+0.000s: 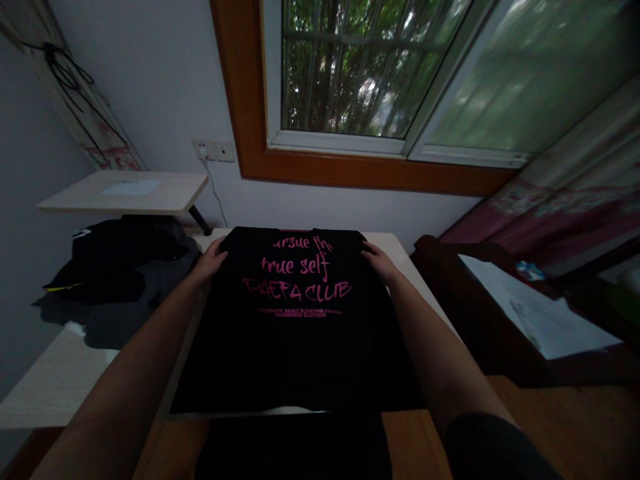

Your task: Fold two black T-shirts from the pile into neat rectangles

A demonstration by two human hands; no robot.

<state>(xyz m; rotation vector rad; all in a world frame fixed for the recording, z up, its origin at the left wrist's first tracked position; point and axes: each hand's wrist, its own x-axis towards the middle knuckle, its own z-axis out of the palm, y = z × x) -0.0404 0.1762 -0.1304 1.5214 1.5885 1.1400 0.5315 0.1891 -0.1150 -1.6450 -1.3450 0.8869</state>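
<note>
A black T-shirt with pink lettering lies flat on a pale table in front of me, folded at its far edge. My left hand grips the shirt's far left corner with fingers curled over the fold. My right hand holds the far right corner the same way. Both forearms reach out along the shirt's sides.
A heap of dark clothes sits on the table's left. A small raised shelf stands behind it by the wall. A dark wooden piece with white paper is at the right. A window faces me.
</note>
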